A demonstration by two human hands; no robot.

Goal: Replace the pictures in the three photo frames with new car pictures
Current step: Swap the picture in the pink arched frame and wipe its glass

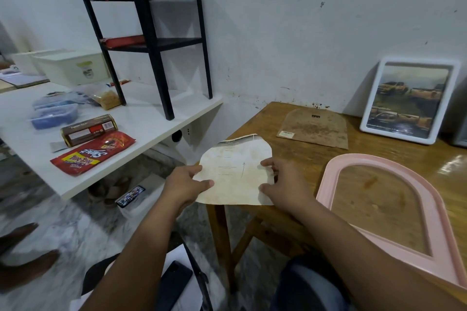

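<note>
A scuffed white wall backs a wooden table (290, 118) at our 1 o'clock and a white shelf (156, 124) at 10 o'clock. We hold the stained arch-shaped sheet (237, 171) over the table's near left corner, at about 12 o'clock from our chest. Our left hand (184, 184) pinches its left edge, thumb on top and fingers curled underneath; our right hand (280, 184) grips the right edge, fingertips folded over the paper. Holding it at 2 sides keeps the limp sheet flat and clear of the wood, which we judge is why it hangs in the air rather than lying down.

The pink arched frame (326, 192) lies flat at 3 o'clock, and bare table shows through its opening, so it seems emptied and waiting for a new picture. Its brown backing board (316, 129) rests at 1 o'clock, set well apart, probably so it stays out of the way. The white frame (447, 88) leans against the wall at 2 o'clock with a picture of trucks facing us; propped upright like that, it looks finished. We see only these 2 frames; a 3rd is not clearly visible.

On the shelf sit a black rack (151, 33), a red snack packet (93, 151) and a white bin (73, 68).
</note>
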